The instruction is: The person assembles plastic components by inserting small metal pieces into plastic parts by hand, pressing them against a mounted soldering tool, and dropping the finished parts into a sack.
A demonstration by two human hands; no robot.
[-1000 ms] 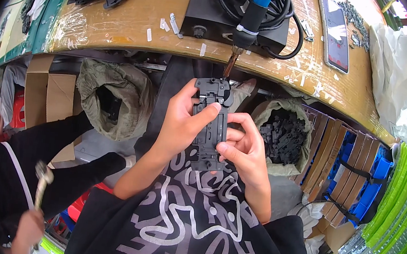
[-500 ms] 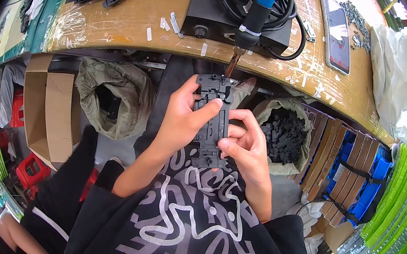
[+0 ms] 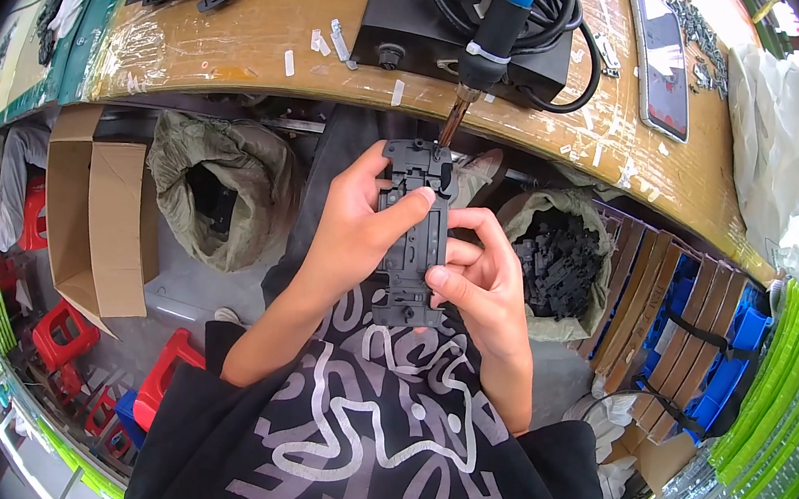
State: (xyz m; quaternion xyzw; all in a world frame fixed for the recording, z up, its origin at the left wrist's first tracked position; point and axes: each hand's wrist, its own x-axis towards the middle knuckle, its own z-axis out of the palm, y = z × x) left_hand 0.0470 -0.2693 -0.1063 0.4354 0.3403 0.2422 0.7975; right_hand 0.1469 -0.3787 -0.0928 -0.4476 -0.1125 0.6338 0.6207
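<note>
Between my hands is a long black molded plastic part (image 3: 410, 241), held upright in front of my shirt. My left hand (image 3: 363, 221) grips its upper left side, the thumb pressed flat on its face. My right hand (image 3: 479, 283) pinches the lower right edge between thumb and fingers. A soldering iron (image 3: 485, 57) with a blue and black handle points down from the table edge. Its copper-coloured tip (image 3: 452, 122) meets the top right corner of the part; whether it actually touches is hard to tell.
A black box (image 3: 405, 28) with coiled cable stands on the brown table (image 3: 226, 42), near a phone (image 3: 659, 67) and a white plastic bag (image 3: 785, 155). Below are a sack (image 3: 267, 156), a sack of black parts (image 3: 555, 267), an open carton (image 3: 116, 227) and red stools (image 3: 65, 330).
The dark-clothed person at lower left has gone out of view, uncovering a red stool. My hands and the black part hold nearly the same place.
</note>
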